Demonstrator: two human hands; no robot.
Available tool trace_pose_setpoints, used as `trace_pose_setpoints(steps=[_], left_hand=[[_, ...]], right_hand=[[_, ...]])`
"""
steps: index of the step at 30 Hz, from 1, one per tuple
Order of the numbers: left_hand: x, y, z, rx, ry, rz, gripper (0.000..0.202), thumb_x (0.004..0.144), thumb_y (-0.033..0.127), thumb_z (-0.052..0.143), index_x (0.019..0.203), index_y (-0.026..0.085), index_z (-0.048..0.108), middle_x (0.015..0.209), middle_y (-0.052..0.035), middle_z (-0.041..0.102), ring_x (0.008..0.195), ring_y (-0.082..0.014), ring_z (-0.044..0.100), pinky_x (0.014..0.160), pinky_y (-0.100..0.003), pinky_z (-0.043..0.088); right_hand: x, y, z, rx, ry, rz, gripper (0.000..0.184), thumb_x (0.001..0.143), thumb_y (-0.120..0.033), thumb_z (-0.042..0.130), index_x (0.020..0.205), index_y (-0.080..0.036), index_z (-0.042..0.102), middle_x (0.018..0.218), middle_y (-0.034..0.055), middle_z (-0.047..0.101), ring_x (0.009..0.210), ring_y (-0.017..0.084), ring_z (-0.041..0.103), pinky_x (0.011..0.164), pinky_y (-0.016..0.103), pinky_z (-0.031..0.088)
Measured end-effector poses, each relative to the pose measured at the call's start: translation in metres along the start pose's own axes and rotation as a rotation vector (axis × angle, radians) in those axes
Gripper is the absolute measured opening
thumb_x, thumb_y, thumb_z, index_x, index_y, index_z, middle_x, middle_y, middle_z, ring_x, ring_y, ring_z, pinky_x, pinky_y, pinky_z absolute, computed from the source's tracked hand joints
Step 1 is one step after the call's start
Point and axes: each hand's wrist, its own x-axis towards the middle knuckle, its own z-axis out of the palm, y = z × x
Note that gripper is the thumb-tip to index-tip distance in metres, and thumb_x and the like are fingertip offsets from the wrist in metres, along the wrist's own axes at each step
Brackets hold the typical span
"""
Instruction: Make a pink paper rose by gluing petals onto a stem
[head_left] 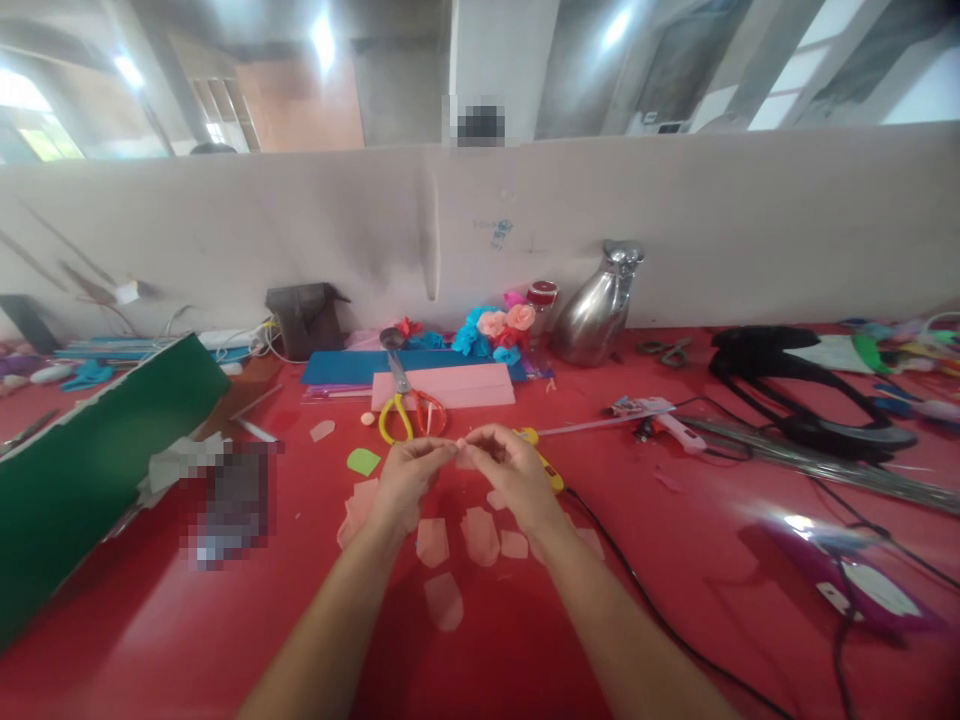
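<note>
My left hand [409,482] and my right hand [511,468] meet fingertip to fingertip above the red table. Both are closed in a pinch on a small pale pink paper petal [466,460], partly hidden by the fingers. Below them lie several pink paper petals [481,536], some in little stacks, with a single petal [445,602] nearest me. A green paper piece [364,461] rests to the left of my left hand. Just beyond the hands are scissors [396,420] with yellow and orange handles. A yellow tool [553,474] with a black cord lies beside my right hand, partly covered.
Folded pink paper [480,385], blue sheets [337,367] and paper flowers [495,330] lie at the back. A metal jug [596,305] stands by the partition. At right are a glue gun [675,425], cords and a purple packet [847,580]; a green board [97,470] leans at left.
</note>
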Motion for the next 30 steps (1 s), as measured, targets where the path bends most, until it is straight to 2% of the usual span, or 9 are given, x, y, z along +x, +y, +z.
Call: trace_pose_setpoints(steps=[5, 13, 24, 30], left_hand=[[0.0002, -0.0005, -0.0005, -0.015, 0.015, -0.002, 0.031, 0.056, 0.038, 0.074, 0.074, 0.013, 0.068, 0.049, 0.0046, 0.047, 0.039, -0.0024, 0.025, 0.041, -0.021, 0.014], [-0.0002, 0.0013, -0.0001, 0.007, 0.018, 0.017, 0.029, 0.057, 0.036, 0.074, 0.073, 0.014, 0.068, 0.053, 0.0031, 0.053, 0.040, -0.0019, 0.027, 0.042, -0.020, 0.018], [-0.0020, 0.0049, 0.0037, 0.018, 0.003, 0.050, 0.028, 0.055, 0.038, 0.075, 0.067, 0.013, 0.070, 0.058, -0.0031, 0.062, 0.044, -0.0046, 0.040, 0.044, -0.020, 0.027], [-0.0007, 0.0037, 0.0023, 0.008, 0.015, 0.030, 0.027, 0.054, 0.036, 0.076, 0.068, 0.014, 0.070, 0.061, -0.0025, 0.063, 0.045, -0.0038, 0.041, 0.046, -0.020, 0.029]], right_hand=[[0.0009, -0.0050, -0.0023, 0.154, 0.003, 0.073, 0.027, 0.068, -0.033, 0.066, 0.090, -0.020, 0.057, 0.083, 0.0029, 0.062, 0.080, 0.017, 0.059, 0.073, 0.030, 0.049], [0.0005, -0.0030, -0.0024, 0.132, 0.028, 0.078, 0.015, 0.068, -0.022, 0.061, 0.083, -0.020, 0.061, 0.080, 0.0018, 0.063, 0.077, 0.015, 0.058, 0.072, 0.029, 0.047], [0.0009, -0.0032, -0.0005, 0.150, 0.011, 0.037, 0.012, 0.068, -0.025, 0.063, 0.079, -0.020, 0.061, 0.076, 0.0017, 0.064, 0.072, 0.015, 0.059, 0.070, 0.029, 0.047], [0.0009, -0.0023, -0.0001, 0.127, 0.033, 0.027, 0.017, 0.069, -0.032, 0.067, 0.080, -0.019, 0.061, 0.077, 0.0024, 0.063, 0.075, 0.016, 0.058, 0.070, 0.029, 0.047]])
